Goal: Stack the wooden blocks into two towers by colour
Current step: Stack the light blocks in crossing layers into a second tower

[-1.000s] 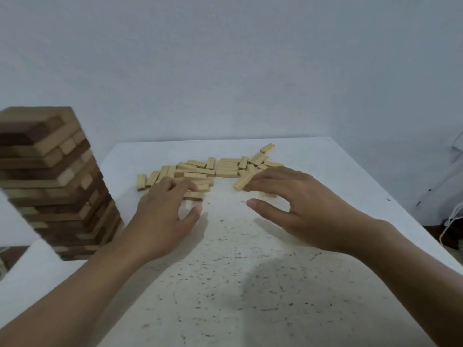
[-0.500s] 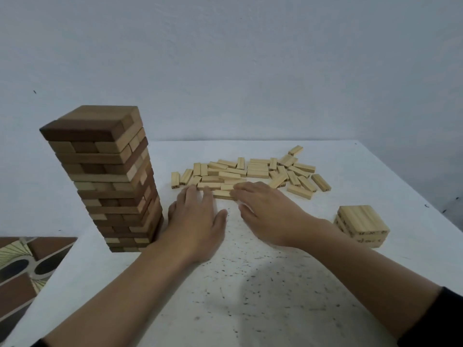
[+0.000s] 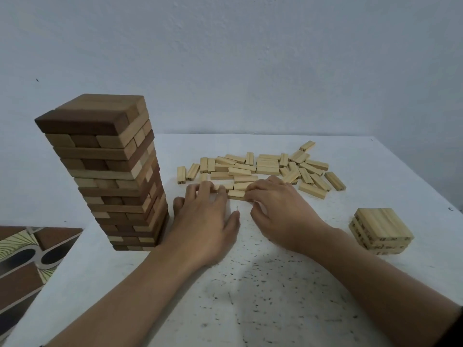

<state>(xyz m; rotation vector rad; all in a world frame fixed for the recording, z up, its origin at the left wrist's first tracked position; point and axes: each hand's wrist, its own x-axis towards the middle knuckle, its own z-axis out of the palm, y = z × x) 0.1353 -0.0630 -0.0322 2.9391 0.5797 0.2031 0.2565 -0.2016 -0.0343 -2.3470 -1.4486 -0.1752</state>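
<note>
Reaching among pale blocks [image 3: 253, 169] toward the counter's [image 3: 275, 296] far edge, rests left fingers [image 3: 205, 194] flat, curls right fingers [image 3: 260, 190] on one block [image 3: 236, 194]: probably light, rigid, best pinched across long sides.

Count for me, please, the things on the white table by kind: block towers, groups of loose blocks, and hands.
Tall brown-and-pale tower: 1
Short pale stack: 1
Group of loose pale blocks: 1
Hands: 2, the left hand and the right hand
Total: 5
</note>
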